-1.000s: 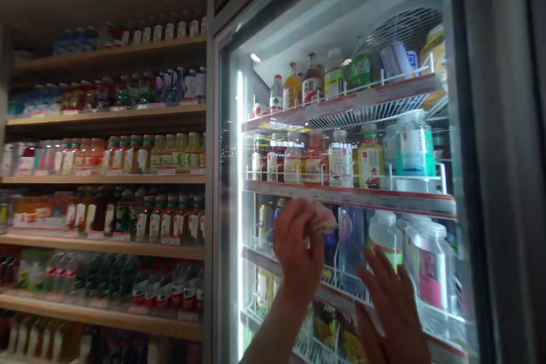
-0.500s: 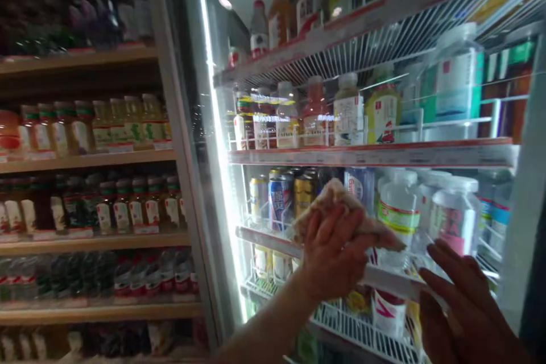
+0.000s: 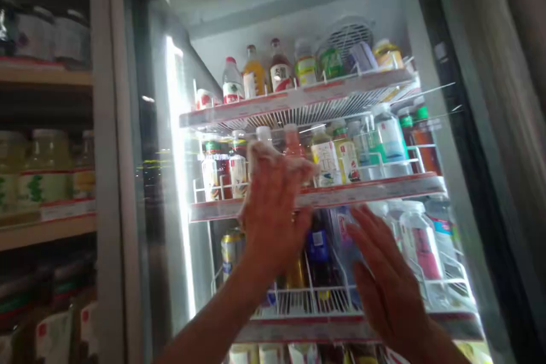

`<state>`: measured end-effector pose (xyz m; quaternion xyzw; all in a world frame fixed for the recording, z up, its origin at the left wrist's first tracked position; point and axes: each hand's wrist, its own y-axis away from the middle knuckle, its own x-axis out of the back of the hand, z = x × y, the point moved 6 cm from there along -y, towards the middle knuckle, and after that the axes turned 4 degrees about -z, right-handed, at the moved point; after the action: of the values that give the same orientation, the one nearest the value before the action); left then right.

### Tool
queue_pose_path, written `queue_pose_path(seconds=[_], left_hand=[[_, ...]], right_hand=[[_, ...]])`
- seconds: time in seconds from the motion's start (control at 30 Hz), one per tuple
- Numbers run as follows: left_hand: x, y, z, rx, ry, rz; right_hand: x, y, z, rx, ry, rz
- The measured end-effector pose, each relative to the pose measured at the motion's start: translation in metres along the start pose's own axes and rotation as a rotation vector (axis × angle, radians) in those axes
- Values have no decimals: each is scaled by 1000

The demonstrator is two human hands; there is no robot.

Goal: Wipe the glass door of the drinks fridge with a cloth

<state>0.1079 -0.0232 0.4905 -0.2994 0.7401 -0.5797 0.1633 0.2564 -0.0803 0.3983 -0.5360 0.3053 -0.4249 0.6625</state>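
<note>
My left hand (image 3: 273,222) lies over a pale, crumpled cloth (image 3: 264,153), its fingers stretched upward and holding it against the glass door (image 3: 157,193) of a lit drinks fridge. Cloth shows above and beside the fingers, level with the second shelf's bottles. Lower and to the right, my right hand (image 3: 388,278) is open, with its fingers apart and nothing in it. It is near the glass; whether it touches cannot be told. Behind it stand clear bottles, one with a pink label (image 3: 420,247).
Bottles and cans fill wire shelves (image 3: 324,199) behind the glass. A bright light strip (image 3: 179,182) runs down the fridge's left side. Left of the frame (image 3: 113,182), a wooden shelf (image 3: 46,230) carries jars and bottles. A dark upright edge (image 3: 469,142) borders the right.
The view has tilted up and shifted right, showing the fridge's top. My left hand and the cloth have moved from the third shelf up to the second. My right hand has risen too, still open.
</note>
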Motion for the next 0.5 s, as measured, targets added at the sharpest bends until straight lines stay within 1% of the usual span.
queue_pose_path(seconds=[0.03,0.07,0.1,0.13,0.17,0.2,0.23,0.27,0.3,0.33,0.37,0.4,0.43,0.47,0.5], left_hand=[[-9,-5,13,-88,14,-67],[-14,-9,21,-164,29,-129],[-15,-11,24,-237,39,-204],[-10,-11,18,-273,42,-259],[1,-9,6,-276,30,-288],[13,-4,-11,-267,4,-324],[30,2,-33,-179,-57,-278],[49,11,-57,-55,-129,-193],[64,23,-78,73,-208,-138],[74,36,-95,191,-287,-124],[80,49,-105,257,-336,-137],[82,60,-111,300,-351,-150],[82,69,-112,322,-348,-151],[81,75,-110,332,-321,-149],[78,79,-107,336,-273,-137]], right_hand=[[-13,-25,-9,5,-42,32],[-25,-48,-17,3,-67,65],[-35,-66,-23,-6,-70,97],[-43,-82,-27,-25,-46,114],[-50,-94,-31,-48,2,114],[-57,-103,-34,-75,63,93],[-62,-110,-36,-99,130,57],[-65,-114,-37,-116,194,11],[-66,-117,-35,-114,254,-37],[-65,-120,-30,-89,304,-81],[-60,-122,-22,-52,346,-118],[-52,-124,-8,-21,383,-147],[-40,-126,10,-17,420,-161],[-24,-128,33,-58,462,-156],[-6,-129,58,-151,510,-129]])
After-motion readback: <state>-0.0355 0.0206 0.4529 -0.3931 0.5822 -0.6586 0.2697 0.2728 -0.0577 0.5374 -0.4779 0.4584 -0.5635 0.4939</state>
